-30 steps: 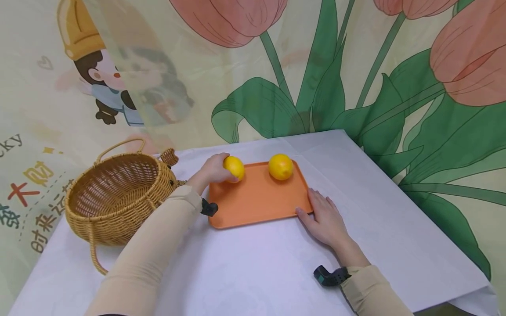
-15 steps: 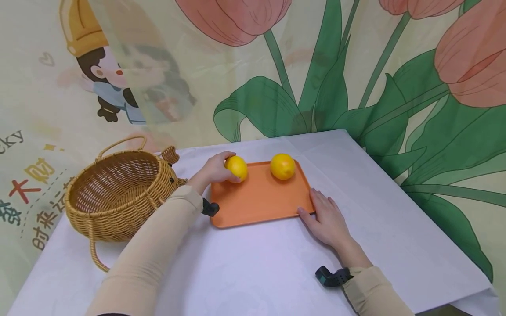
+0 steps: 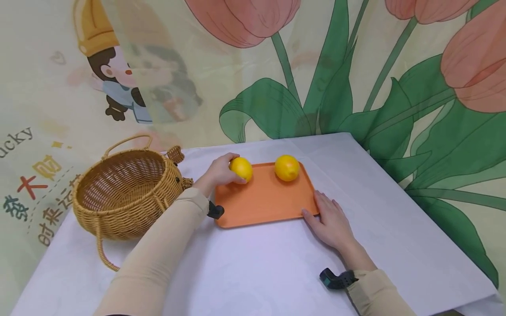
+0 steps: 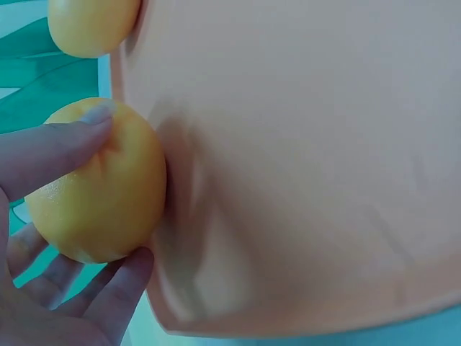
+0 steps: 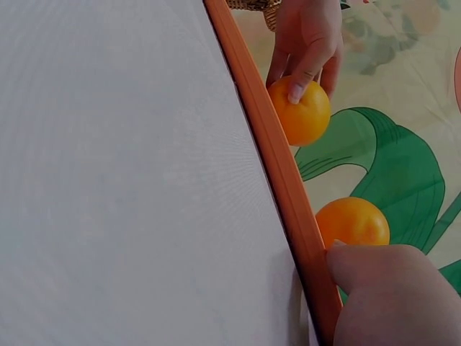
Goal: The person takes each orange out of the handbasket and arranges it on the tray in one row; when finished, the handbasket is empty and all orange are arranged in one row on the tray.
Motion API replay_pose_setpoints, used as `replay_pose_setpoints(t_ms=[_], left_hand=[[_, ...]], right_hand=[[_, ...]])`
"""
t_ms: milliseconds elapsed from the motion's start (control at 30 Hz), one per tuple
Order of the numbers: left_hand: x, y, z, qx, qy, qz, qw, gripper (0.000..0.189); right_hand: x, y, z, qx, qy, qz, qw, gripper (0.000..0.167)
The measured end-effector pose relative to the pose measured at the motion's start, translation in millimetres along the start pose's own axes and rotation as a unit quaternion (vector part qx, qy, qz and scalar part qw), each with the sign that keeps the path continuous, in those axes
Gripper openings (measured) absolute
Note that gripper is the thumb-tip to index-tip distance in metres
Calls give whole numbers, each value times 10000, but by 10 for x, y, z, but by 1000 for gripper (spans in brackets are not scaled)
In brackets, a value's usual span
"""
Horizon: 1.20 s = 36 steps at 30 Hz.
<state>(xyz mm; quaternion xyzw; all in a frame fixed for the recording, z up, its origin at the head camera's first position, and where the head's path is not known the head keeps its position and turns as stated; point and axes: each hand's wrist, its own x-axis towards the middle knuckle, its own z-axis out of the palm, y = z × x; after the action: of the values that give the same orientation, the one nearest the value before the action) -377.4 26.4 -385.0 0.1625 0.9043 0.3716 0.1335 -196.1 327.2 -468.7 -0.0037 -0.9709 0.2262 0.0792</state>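
My left hand [image 3: 223,170] holds a yellow lemon [image 3: 241,170] at the far left corner of an orange tray [image 3: 265,199]. In the left wrist view the thumb [image 4: 65,148] lies across the lemon's upper side, and the fingers reach around beneath it. A second lemon [image 3: 287,167] sits near the tray's far right corner. My right hand [image 3: 331,223] rests at the near right corner, its thumb at the front rim and its fairly straight fingers along the right side. In the right wrist view that thumb [image 5: 374,270] touches the rim.
A wicker basket [image 3: 130,221] shaped like an animal stands left of the tray, its handle hanging toward the front. White cloth [image 3: 253,267] covers the table. A curtain [image 3: 237,109] printed with tulips hangs right behind it.
The head view has shifted a little, so everything appears slightly farther right. Both hands keep their places, the left on the lemon and the right at the tray corner.
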Motion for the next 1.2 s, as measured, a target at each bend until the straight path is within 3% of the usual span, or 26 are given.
replay_pose_setpoints(t_ms=[267,1200], left_hand=[[18,-24,7,190,61,72,9998,91],[16,-39,7,-80,108,-29,9999,91]], right_hand=[[-7,4,13,19,73,-58,10000,84],[11,-6,3,-7,24,-36,10000,86]])
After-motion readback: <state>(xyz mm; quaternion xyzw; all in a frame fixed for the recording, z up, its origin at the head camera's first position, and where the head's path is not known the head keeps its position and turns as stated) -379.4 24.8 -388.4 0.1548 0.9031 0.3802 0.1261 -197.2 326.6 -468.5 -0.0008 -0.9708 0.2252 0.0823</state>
